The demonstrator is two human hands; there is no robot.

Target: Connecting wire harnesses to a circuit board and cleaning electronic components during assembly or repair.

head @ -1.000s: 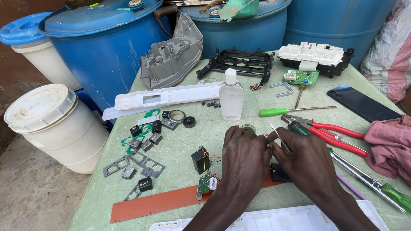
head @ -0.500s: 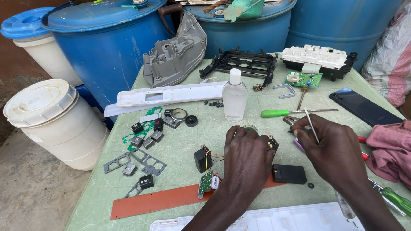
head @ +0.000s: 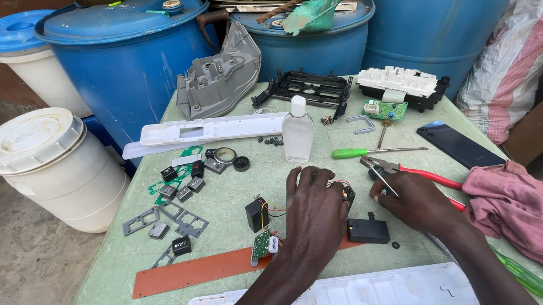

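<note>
My left hand [head: 315,212] rests palm down on the green table [head: 224,192], covering a small wired black part [head: 347,193] at its fingertips. My right hand [head: 413,202] holds thin metal tweezers [head: 381,179] that point up and to the left. A small black box [head: 368,231] lies between my two hands. Left of my left hand stand a black component with coloured wires [head: 257,214] and a small green circuit board [head: 261,244].
An orange strip [head: 191,273] and a long white cover [head: 353,293] lie near the front edge. Red-handled pliers [head: 421,175], a green screwdriver [head: 370,151], a clear bottle [head: 297,132], a phone [head: 460,144] and a pink cloth [head: 522,213] sit around. Blue drums stand behind.
My right hand has drawn away from my left to the right, lifting the tweezers; the small black box between them is now uncovered. My left hand stayed put.
</note>
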